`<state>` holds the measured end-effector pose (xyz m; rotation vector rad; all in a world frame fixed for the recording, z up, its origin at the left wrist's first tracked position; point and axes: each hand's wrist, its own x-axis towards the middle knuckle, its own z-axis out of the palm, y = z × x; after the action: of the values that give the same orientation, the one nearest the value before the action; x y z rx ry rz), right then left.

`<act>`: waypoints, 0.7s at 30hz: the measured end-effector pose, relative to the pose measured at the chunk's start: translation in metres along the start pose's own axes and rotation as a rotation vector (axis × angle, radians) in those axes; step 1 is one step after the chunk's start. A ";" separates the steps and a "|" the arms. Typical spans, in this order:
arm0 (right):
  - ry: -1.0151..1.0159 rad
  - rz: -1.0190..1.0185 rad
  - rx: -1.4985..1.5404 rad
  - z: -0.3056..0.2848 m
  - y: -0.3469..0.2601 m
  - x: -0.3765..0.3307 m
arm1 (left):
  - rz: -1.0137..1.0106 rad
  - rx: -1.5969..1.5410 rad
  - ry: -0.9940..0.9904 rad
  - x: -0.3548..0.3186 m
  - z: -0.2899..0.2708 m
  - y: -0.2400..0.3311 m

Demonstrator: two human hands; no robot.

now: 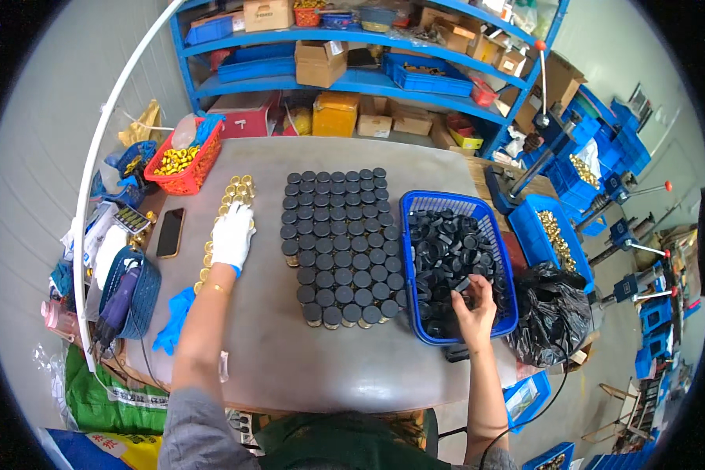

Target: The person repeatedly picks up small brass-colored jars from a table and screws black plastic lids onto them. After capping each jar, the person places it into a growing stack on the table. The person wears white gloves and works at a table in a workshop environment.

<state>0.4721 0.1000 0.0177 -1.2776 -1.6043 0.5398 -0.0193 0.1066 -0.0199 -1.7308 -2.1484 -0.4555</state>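
My left hand point(233, 239), in a white glove, reaches over a narrow group of small gold-coloured metal cylinders point(241, 188). Its fingers stretch forward over them, and the glove hides the pieces beneath. Above the blue basket point(497, 227), my bare right hand point(476, 312) pinches a black round cap point(463, 285) between thumb and fingers. Loose black caps point(446, 244) fill that basket. Between my hands stands a block of close-set rows of gold-coloured cylinders topped with black caps point(341, 247).
A phone point(171, 233) and a blue glove point(175, 319) lie left on the grey table point(352, 376). A red basket point(200, 168) of gold parts stands far left. A black plastic bag point(552, 313) and blue bin point(536, 211) flank the right. Blue shelves point(360, 82) stand behind.
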 end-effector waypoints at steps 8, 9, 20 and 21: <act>-0.650 0.144 0.548 0.036 -0.064 -0.042 | -0.566 -1.882 -0.492 -0.085 -0.114 0.171; -0.673 0.164 0.598 0.039 -0.068 -0.043 | -0.590 -1.956 -0.604 -0.096 -0.122 0.185; -0.679 -0.237 0.236 -0.003 -0.078 -0.037 | -0.455 -1.779 -0.863 -0.115 -0.138 0.220; -0.645 -0.311 0.213 -0.003 -0.079 -0.036 | -0.504 -1.810 -0.923 -0.114 -0.138 0.218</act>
<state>0.4353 0.0391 0.0681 -0.7003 -2.1528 0.9571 0.2252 -0.0104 0.0583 -2.1863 -2.9236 -2.9161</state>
